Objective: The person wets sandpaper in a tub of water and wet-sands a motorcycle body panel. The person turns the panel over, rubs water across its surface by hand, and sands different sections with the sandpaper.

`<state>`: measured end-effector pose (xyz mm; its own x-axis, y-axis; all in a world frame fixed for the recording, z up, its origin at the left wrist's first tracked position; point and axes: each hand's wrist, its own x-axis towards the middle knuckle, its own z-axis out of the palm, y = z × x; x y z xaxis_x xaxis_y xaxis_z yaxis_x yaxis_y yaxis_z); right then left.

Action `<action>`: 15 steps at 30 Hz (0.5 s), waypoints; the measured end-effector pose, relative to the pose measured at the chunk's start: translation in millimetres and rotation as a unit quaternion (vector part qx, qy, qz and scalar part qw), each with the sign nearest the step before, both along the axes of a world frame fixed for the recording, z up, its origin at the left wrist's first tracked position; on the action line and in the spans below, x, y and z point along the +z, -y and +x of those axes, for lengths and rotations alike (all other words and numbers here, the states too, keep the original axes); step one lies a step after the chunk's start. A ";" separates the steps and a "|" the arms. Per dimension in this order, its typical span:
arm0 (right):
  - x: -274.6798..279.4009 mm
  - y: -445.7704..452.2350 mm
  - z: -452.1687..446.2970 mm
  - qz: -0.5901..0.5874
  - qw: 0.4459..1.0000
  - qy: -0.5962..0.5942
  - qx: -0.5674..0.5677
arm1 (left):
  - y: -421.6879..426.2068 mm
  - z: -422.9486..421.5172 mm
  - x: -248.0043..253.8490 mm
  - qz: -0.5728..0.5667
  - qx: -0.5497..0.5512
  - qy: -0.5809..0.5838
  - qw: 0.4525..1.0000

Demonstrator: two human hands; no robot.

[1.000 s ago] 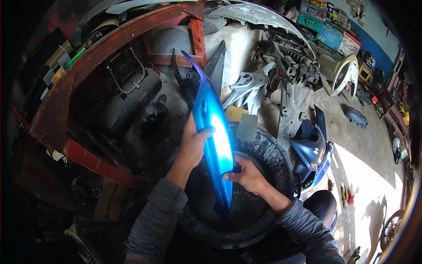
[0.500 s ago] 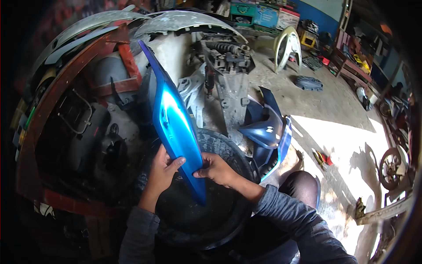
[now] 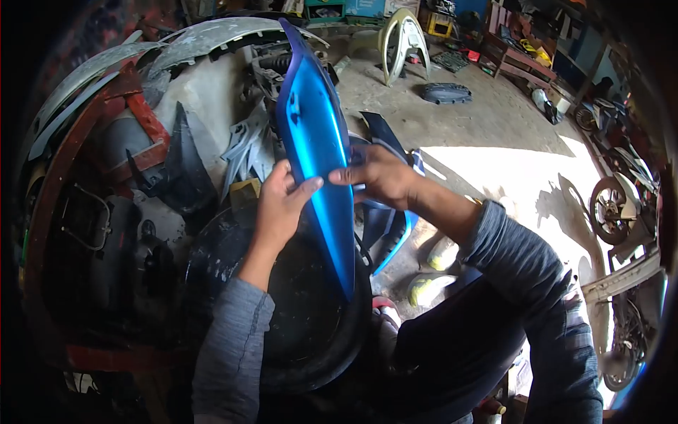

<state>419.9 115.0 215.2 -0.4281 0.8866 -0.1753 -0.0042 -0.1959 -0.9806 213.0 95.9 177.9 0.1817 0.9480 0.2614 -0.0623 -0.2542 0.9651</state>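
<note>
A long, glossy blue panel (image 3: 318, 141) with a purplish pointed tip stands nearly upright in front of me, its lower point over a round black tub (image 3: 346, 339). My left hand (image 3: 281, 205) grips its left edge, thumb on the blue face. On the right edge, my right hand (image 3: 378, 177) holds it at about the same height, thumb also on the face. The fingers behind the panel are partly hidden. Dark blue panels (image 3: 385, 226) lie on the floor behind my right hand.
A red metal frame (image 3: 42, 198) surrounds a dark tank at the left. Grey curved panels (image 3: 212, 35) lie behind it. A cream part (image 3: 406, 46) stands on the floor further back. At the right are a wheel (image 3: 609, 210) and a wooden bench (image 3: 519, 63).
The view has swung to the right. The panel has turned more upright, and both hands have risen with it, still holding its edges. My right forearm now reaches further across the floor area.
</note>
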 end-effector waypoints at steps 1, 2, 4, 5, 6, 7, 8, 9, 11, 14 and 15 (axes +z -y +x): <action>4.1 -5.4 9.1 0.011 1.000 -0.014 0.001 | -8.4 9.4 0.8 -0.003 -0.016 0.021 1.000; 7.0 -8.8 17.6 0.023 0.999 -0.029 0.002 | -15.8 18.2 1.4 -0.006 -0.031 0.041 0.999; 13.8 -9.6 29.5 0.026 0.999 -0.025 -0.013 | -23.9 31.9 3.3 -0.008 -0.031 0.026 0.999; 14.7 -10.0 33.8 0.029 0.999 -0.025 -0.021 | -25.7 36.7 4.0 -0.035 -0.035 0.052 0.997; 13.8 -10.9 37.3 0.029 0.999 -0.026 -0.024 | -27.7 41.2 5.5 -0.062 -0.038 0.077 0.994; 12.4 -11.8 40.1 0.028 0.999 -0.028 -0.030 | -34.5 39.7 1.9 -0.055 -0.043 0.049 0.996; 10.9 -13.3 42.5 0.028 0.999 -0.031 -0.035 | -36.4 42.6 0.0 -0.056 -0.044 0.047 0.996; 9.0 -15.1 45.7 0.028 0.998 -0.033 -0.034 | -36.9 45.7 0.5 -0.072 -0.045 0.074 0.994; 3.9 -20.7 50.4 0.019 0.998 -0.056 -0.026 | -38.1 51.4 1.1 -0.093 -0.039 0.111 0.989; -4.3 -28.1 53.7 0.023 0.996 -0.079 -0.020 | -43.8 55.4 -6.0 -0.113 -0.022 0.123 0.986; -8.6 -33.6 53.5 0.019 0.996 -0.079 -0.029 | -48.3 51.2 -11.1 -0.118 -0.052 0.107 0.986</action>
<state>473.4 148.6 206.6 -0.3960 0.9151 -0.0757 -0.1698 -0.1539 -0.9734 264.2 144.2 166.9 0.2455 0.9663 0.0780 -0.2847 -0.0050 0.9586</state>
